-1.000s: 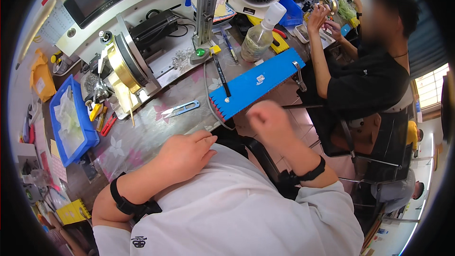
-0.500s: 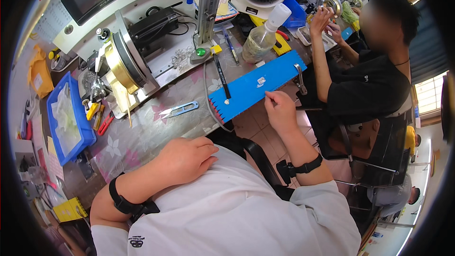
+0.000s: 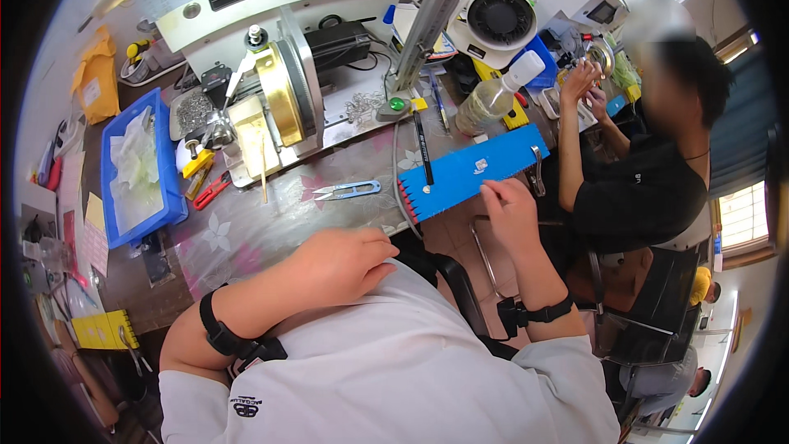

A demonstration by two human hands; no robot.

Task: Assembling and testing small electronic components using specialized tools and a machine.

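My left hand (image 3: 349,265) hovers in front of my white shirt by the bench edge, its fingers curled together and the palm turned out of sight. Farther right, my right hand (image 3: 511,212) is beside the near edge of a blue board (image 3: 493,158), with thumb and forefinger closed. Anything in either hand is hidden or too small to name. The board has a jagged left end and a small pale patch on top; a black pen (image 3: 422,146) lies across its left part. Blue-handled thread snips (image 3: 353,190) lie on the bench beyond my left hand.
A machine with a brass-coloured drum (image 3: 281,94) stands at the back. At left is a blue tray (image 3: 174,197) with crumpled clear film, beside red-handled pliers (image 3: 213,191). A bottle (image 3: 486,105) and a white fan (image 3: 498,18) stand behind the board. A seated co-worker (image 3: 649,173) works at right.
The view has shifted, so the bench and its things appear farther right. Both hands keep much the same closed pose; the right one is still beside the board.
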